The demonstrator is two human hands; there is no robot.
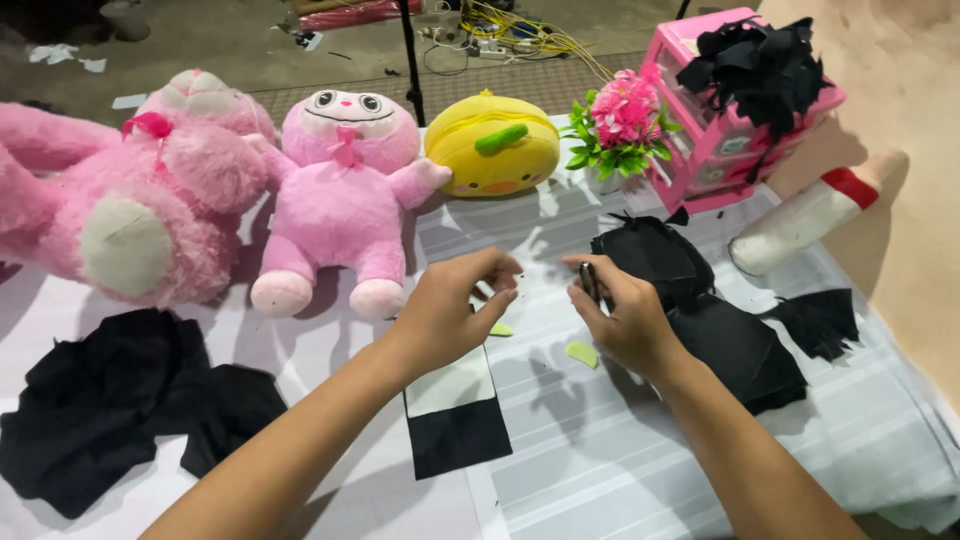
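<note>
Both hands are working mid-table over the striped white cloth [620,450]. The left hand [450,310] is curling its fingers in, pinching something small at the tips; it's too small to identify, though a light green bit [501,329] is peeking out just under it. The right hand [625,315] is closing around a small dark metal tool [590,282], probably scissors or a clip, can't tell which, with its tip pointing toward the left fingertips. A second light green felt scrap [581,353] is lying just near of the right hand, apart from it. A black-and-white fabric strip [455,415] is lying flat under the left wrist. A black fabric pile [710,320] is sitting right of the right hand, with another black pile [110,400] at the near left. Pink plush toys [340,190] and a yellow plush [493,143] are lining the far edge, with a pink drawer box [715,150] at far right. My read for doing this well: keep the pinch tight and close to the tool tip, keep both wrists low over the cloth for steadiness, work clear of the black pile so loose edges aren't snagging, and keep the small green pieces from sliding off.
</note>
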